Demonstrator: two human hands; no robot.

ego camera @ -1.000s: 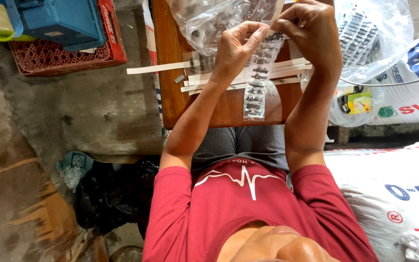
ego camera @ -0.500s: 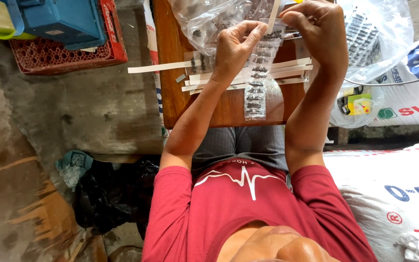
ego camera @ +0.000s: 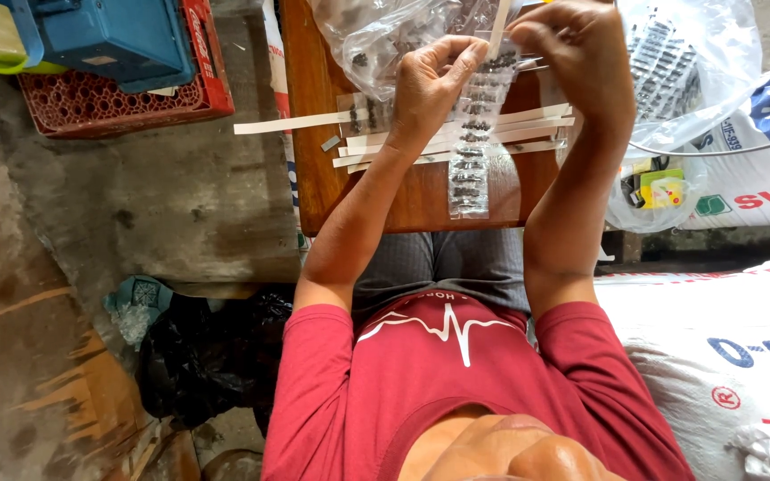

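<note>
A long clear plastic strip of small pockets with dark pieces (ego camera: 469, 169) hangs from both hands over a small wooden table (ego camera: 314, 116). My left hand (ego camera: 428, 89) pinches the strip's top left edge with thumb and fingers. Opposite it, my right hand (ego camera: 581, 58) grips the top right edge. A thin pale stick (ego camera: 497, 20) stands upright between the two hands at the strip's top. Several more pale sticks (ego camera: 296, 123) lie flat across the table under the strip.
A clear bag of small dark pieces (ego camera: 369, 40) lies at the table's far side. Another clear bag with filled strips (ego camera: 675, 62) sits at the right over white printed sacks (ego camera: 741, 187). A red crate with a blue box (ego camera: 113, 53) stands left on concrete. Black bag (ego camera: 202, 356) by my leg.
My right hand has shifted slightly up and to the right at the strip's top. The strip and the left hand stay almost where they were.
</note>
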